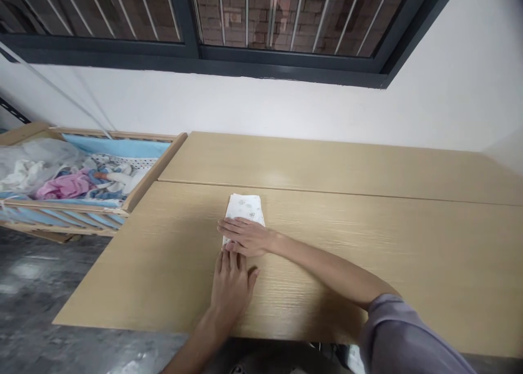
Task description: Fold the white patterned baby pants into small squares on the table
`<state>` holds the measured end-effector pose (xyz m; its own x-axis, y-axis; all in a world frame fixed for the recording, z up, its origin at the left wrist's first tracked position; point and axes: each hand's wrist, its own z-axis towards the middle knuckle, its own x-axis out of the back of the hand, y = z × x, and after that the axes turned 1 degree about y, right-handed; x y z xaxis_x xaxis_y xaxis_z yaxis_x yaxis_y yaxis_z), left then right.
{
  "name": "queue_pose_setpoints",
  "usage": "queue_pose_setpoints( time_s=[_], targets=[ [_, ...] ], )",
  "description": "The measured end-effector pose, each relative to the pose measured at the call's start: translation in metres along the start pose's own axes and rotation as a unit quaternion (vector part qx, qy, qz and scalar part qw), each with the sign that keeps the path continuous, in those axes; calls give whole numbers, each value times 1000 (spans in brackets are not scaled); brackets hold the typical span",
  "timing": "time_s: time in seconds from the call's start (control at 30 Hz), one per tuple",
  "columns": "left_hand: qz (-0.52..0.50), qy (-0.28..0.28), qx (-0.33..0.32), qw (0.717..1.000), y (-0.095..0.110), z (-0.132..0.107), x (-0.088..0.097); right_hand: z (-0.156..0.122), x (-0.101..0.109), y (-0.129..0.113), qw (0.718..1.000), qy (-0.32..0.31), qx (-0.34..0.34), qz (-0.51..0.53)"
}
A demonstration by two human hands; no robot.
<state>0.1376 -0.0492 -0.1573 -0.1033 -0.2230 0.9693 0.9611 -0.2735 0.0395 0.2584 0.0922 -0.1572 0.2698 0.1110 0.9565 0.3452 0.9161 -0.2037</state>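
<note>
A small folded white cloth with faint printed marks (245,206) lies on the light wooden table (368,237), near its middle. My right hand (245,235) lies flat across the cloth's near end, fingers stretched out to the left and pressing down. My left hand (231,287) rests flat on the table just below it, fingers pointing up and touching the cloth's near edge under the right hand. Neither hand grips anything.
A wooden cot (81,172) with blue lining stands at the left, against the table's corner, holding a heap of white, pink and blue clothes (69,180). A white wall and a barred window (245,14) are behind. Grey floor (28,287) lies to the left.
</note>
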Motion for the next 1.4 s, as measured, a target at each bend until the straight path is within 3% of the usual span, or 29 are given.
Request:
queue_pose_setpoints(
  time_s=[0.1,0.27,0.4,0.53,0.67,0.77,0.83,1.0,1.13,1.27,1.4],
  targets=[
    [4,12,-5,1000,-6,1,-6,3,-9,27,998,-13,-60,-3],
    [39,2,-13,999,-7,0,-4,15,4,75,990,-12,-143,-14],
    [49,-1,-22,999,-4,3,1,21,7,85,988,-20,-153,-15],
    [5,-7,-46,999,-18,12,10,12,17,67,990,18,-141,1],
    [-80,-17,-100,992,-55,26,17,-19,43,24,986,80,-146,9],
    [-117,-10,-121,986,-85,35,12,-53,52,-6,988,60,-139,7],
    [-127,4,-135,983,-96,39,6,-72,47,-19,990,49,-135,-7],
    [-113,24,-139,984,-90,43,8,-92,21,-41,980,102,-163,-43],
    [-127,21,-120,984,-77,37,27,-90,33,-59,965,130,-227,17],
    [-184,59,-76,978,-78,47,38,-81,57,-55,945,150,-281,80],
    [-144,95,-33,985,-84,89,28,-58,59,-20,917,195,-338,83]
  ],
)
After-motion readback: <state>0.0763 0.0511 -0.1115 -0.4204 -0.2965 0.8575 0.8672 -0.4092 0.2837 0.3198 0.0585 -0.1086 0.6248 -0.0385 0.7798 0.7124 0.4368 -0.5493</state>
